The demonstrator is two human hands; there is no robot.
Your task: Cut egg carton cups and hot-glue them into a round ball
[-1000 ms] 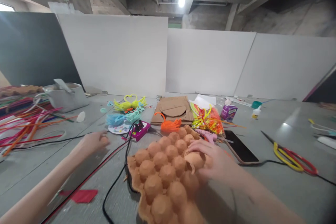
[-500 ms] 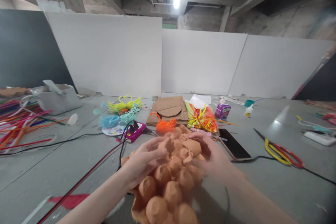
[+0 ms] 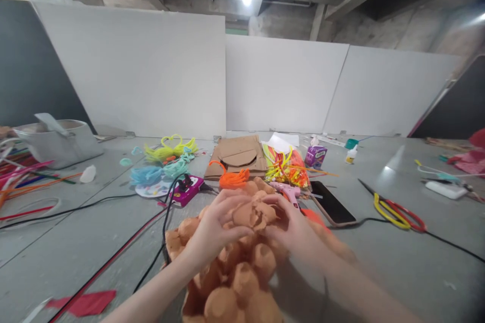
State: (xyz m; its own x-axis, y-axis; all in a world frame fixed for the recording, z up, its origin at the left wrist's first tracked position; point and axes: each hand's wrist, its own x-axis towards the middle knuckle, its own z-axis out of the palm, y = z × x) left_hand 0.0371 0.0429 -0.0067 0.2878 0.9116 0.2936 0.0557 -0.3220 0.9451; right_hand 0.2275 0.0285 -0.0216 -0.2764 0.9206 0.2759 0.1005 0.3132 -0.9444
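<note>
An orange-brown egg carton sheet (image 3: 242,282) with rounded bumps lies on the table in front of me. Above its far part, a torn, crumpled carton piece (image 3: 253,214) sits between my two hands. My left hand (image 3: 222,219) curls round the piece's left side, thumb along its near edge. My right hand (image 3: 286,219) grips the right side, with its thumb at the front. Both sets of fingertips rest on the piece, and the ragged tear faces up between them.
Beyond the hands lie orange pipe cleaners (image 3: 234,178), cardboard (image 3: 237,154), a pink glue gun (image 3: 290,193) and a purple power strip (image 3: 188,191). To the right are a phone (image 3: 333,203) and scissors (image 3: 394,212); cables cross the left, near a grey basket (image 3: 62,146).
Both hands have closed in round the torn piece, which has turned between them. The view has shifted slightly, and the pink glue gun shows more fully.
</note>
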